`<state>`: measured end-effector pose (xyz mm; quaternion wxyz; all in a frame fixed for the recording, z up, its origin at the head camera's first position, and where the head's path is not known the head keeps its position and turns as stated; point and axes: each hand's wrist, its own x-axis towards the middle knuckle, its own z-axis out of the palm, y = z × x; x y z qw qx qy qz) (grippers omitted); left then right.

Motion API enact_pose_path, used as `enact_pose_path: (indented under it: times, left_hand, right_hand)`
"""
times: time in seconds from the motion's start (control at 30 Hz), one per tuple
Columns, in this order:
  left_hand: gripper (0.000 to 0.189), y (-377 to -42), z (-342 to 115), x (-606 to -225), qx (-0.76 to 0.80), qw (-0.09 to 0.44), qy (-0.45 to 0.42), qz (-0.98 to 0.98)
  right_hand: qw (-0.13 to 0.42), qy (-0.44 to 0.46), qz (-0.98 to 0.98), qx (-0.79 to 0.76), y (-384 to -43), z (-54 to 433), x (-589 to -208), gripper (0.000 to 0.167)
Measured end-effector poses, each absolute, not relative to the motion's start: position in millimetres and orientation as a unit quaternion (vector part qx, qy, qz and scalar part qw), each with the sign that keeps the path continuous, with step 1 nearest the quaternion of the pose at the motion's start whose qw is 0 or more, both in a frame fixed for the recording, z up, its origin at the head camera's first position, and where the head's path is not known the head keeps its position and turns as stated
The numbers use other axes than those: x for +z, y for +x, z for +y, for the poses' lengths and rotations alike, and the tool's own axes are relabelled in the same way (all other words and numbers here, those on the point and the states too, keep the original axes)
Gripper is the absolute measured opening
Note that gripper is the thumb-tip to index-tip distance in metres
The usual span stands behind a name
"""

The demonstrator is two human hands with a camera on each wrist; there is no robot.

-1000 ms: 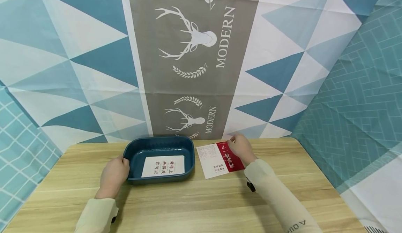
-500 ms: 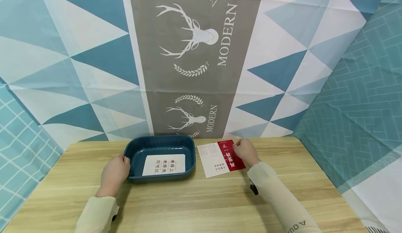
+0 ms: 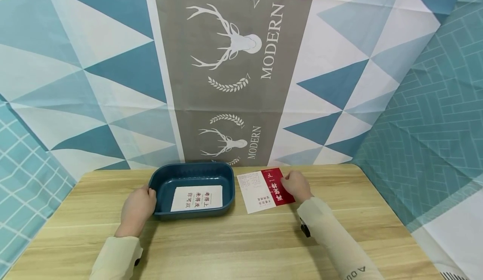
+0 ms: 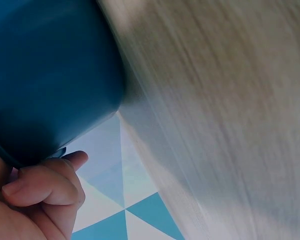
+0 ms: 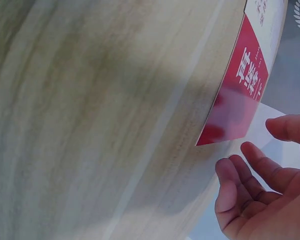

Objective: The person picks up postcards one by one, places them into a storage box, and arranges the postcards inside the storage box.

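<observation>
My left hand [image 3: 138, 206] grips the left rim of a dark blue plastic basin [image 3: 191, 171], thumb on the near side of the rim in the left wrist view. Inside the basin lies a white card [image 3: 197, 198] printed with red characters. To its right, flat on the table, is a red-and-white card [image 3: 264, 190] with its red part to the right. Just off that red end, my right hand [image 3: 297, 185] holds nothing; the right wrist view has its fingers [image 5: 270, 170] loosely bent, thumb and forefinger apart, with a gap to the card's edge.
Both things stand near the far edge of a light wood-grain table [image 3: 211, 246]. Directly behind rises a cloth backdrop [image 3: 230, 99] with deer heads and triangles, and tile-patterned cloth hangs at the left and right sides.
My right hand has drawn back slightly to the right and nearer, off the red end of the card. The left hand keeps its grip on the basin, which stays in place.
</observation>
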<state>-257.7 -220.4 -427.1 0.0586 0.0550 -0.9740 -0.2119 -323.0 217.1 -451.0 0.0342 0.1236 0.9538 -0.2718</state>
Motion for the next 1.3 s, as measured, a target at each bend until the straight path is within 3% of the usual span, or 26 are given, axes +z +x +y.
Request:
enact_pose_path:
  times: [0.73,1.3]
  left_hand:
    - [0.034,-257,-220,-428,-0.215,0.057,0.062,-0.973]
    - [0.035,-254,-217,-424,-0.221,0.066,0.052,-0.972]
  right_hand:
    - [0.054,0.134,0.963,-0.228,-321,207,-456,0.038]
    - [0.042,0.167,0.953,-0.25,-325,206,-456,0.034]
